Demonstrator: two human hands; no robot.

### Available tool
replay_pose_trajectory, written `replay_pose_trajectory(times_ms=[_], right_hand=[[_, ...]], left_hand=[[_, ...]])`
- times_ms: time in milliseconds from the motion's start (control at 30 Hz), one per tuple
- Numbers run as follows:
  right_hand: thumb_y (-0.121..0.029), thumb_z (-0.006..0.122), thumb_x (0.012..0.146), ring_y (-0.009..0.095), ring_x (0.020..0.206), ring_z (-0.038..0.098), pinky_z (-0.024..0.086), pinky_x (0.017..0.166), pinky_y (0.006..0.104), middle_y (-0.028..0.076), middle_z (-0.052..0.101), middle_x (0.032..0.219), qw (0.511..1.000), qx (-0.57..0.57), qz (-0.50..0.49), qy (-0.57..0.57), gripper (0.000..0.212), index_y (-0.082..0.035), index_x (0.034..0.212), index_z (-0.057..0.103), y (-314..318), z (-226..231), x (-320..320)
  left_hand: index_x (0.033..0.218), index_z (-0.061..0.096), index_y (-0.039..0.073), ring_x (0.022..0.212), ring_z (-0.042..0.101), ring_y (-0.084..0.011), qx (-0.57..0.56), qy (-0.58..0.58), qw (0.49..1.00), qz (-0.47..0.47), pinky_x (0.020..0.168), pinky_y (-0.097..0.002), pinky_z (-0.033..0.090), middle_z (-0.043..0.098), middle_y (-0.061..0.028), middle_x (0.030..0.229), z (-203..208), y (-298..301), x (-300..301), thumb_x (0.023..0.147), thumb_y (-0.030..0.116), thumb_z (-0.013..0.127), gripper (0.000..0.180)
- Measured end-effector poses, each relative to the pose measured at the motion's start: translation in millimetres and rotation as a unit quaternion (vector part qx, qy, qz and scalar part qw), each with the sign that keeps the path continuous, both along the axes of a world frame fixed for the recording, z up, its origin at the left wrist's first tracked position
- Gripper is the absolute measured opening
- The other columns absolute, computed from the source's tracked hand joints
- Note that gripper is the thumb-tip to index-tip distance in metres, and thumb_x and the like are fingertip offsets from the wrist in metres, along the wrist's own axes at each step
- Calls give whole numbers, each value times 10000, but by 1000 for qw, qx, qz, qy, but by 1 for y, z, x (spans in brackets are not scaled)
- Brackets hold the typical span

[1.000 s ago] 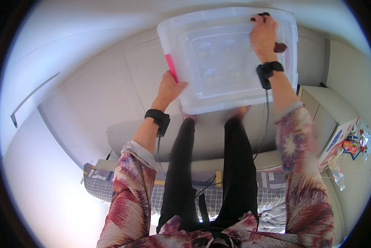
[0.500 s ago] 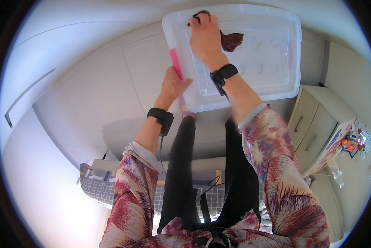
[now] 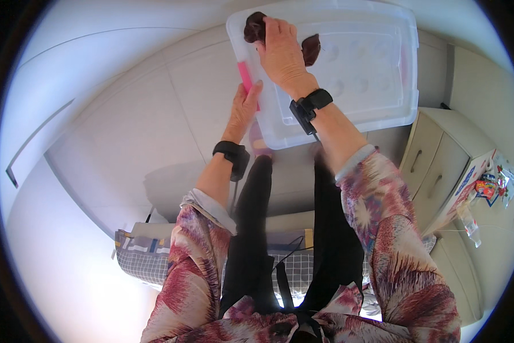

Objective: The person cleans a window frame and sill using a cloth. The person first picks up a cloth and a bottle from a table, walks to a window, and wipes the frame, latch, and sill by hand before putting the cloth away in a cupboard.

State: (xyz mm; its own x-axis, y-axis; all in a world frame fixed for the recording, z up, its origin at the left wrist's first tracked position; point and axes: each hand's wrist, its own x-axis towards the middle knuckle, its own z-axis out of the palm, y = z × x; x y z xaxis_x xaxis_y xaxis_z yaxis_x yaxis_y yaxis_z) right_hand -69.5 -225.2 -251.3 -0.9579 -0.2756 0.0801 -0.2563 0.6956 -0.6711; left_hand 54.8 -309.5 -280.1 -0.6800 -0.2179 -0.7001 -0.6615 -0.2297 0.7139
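Note:
A translucent plastic storage box [image 3: 354,123] with its lid on lies at the far side, in front of my feet. My right hand [image 3: 284,60] is over the lid's far left part, closed on a dark brown cloth [image 3: 255,28]. The cloth bunches out beyond the fingers, and another end of it shows right of the hand. My left hand [image 3: 242,114] holds the box's left edge at a pink latch [image 3: 245,74], with the thumb on the lid side. Its fingertips are partly hidden.
Right of the box stands a light cabinet with drawers [image 3: 428,154]. On it lie coloured packets [image 3: 487,188] and a clear bottle [image 3: 469,226]. Behind my legs is a bed with a checked cover [image 3: 139,263]. A white curved surface [image 3: 68,240] rises at the left.
My right hand has shifted the cloth slightly left across the lid, so more of it bunches on that side. My left thumb, stretched out before, now lies closer in at the pink latch.

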Motion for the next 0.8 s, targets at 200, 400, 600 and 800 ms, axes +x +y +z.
replay_pose_trajectory(times_ms=[200, 400, 600, 800], right_hand=[[-154, 724, 615, 295, 960, 478, 444, 766, 334, 156, 518, 1063, 974, 210, 74, 36, 517, 27, 1065, 544, -17, 9, 3], [-208, 743, 572, 263, 947, 471, 435, 738, 320, 118, 514, 1009, 952, 264, 138, 68, 566, 21, 1058, 566, -22, 22, 11], [-135, 660, 656, 257, 915, 498, 485, 702, 302, 140, 493, 1009, 927, 304, 212, 51, 400, 42, 1000, 559, -8, 31, 35], [-159, 581, 753, 269, 928, 475, 450, 690, 321, 151, 486, 1064, 912, 307, 266, 60, 242, 0, 934, 602, 22, 27, 75]], left_hand=[[1064, 544, -11, 860, 511, -142, -80, 66, 990, 94, 769, -284, 434, 577, -75, 936, -23, 11, 1, 895, 521, 474, 562], [1107, 539, 5, 907, 509, -161, -103, 101, 985, 91, 814, -290, 425, 584, -96, 977, -33, 8, 4, 927, 507, 420, 547], [1239, 493, 64, 1022, 495, -135, -7, 52, 992, 111, 899, -268, 395, 549, -48, 1111, -26, 10, 6, 916, 563, 401, 602], [1228, 495, 66, 1022, 493, -154, 15, 8, 994, 109, 912, -280, 387, 538, -41, 1121, -23, 7, -1, 897, 580, 420, 616]])
